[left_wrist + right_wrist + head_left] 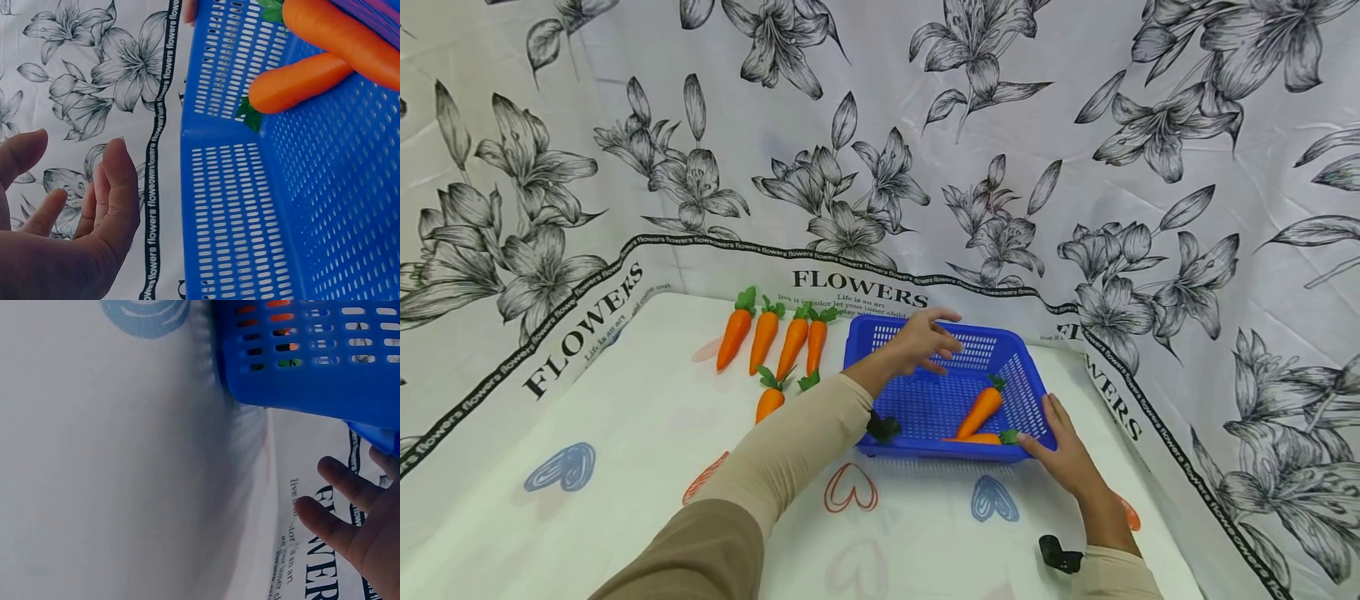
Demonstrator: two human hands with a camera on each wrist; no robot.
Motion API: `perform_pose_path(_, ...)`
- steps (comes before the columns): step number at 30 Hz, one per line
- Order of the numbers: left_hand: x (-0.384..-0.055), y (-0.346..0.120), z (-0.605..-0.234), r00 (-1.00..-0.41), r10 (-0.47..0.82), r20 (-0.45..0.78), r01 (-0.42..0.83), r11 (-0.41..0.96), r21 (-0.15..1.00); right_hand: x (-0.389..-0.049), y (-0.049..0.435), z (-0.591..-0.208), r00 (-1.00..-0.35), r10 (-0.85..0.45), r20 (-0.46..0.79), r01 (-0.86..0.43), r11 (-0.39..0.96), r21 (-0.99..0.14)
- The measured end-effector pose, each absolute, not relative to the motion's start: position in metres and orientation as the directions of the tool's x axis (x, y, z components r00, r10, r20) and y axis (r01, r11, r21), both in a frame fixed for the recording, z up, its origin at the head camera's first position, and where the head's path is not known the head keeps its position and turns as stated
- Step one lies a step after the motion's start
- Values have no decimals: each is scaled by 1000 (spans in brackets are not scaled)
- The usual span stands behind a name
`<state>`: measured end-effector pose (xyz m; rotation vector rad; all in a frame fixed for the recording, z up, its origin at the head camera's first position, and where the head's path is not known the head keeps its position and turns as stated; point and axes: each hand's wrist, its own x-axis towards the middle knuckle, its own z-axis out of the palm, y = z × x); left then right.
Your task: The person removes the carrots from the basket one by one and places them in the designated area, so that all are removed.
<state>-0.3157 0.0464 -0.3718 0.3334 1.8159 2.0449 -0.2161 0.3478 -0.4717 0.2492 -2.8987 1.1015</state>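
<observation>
A blue plastic basket (pixel 917 450) with slotted walls stands on the table. Inside it, one orange toy carrot (pixel 981 412) leans across another carrot (pixel 977 438) by the near wall; both also show in the left wrist view, a carrot (pixel 300 84) with green leaves among them. Over the basket hovers my left hand (pixel 922 340), fingers spread and loosely bent, holding nothing. At the basket's near right corner is my right hand (pixel 1063 450), its thumb and straight fingers against the rim. The right wrist view has those fingers (pixel 331 528) extended beside the blue wall.
Several carrots (pixel 763 337) lie in a row left of the basket, leaves pointing back. Nearer, another carrot (pixel 770 404) and a green leaf tuft (pixel 808 381) are partly covered by my left sleeve (pixel 805 442). A flower-printed curtain (pixel 880 167) hangs behind the white table (pixel 647 417).
</observation>
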Motion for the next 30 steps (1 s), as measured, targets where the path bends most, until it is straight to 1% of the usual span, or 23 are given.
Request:
perform_pose_path(11, -327, 62, -383, -883, 449, -141, -206, -101, 973, -217, 348, -470, -986, -139, 93, -165, 736, -656)
perform_pose_path(20, -336, 70, -396, -877, 449, -169, -217, -58, 974, -217, 346, -469, -986, -137, 93, -164, 733, -661)
perform_pose_path(30, -346, 79, -408, -814, 540, -215, -232, 36, 972, -216, 345, -466, -990, -126, 57, -131, 734, -666)
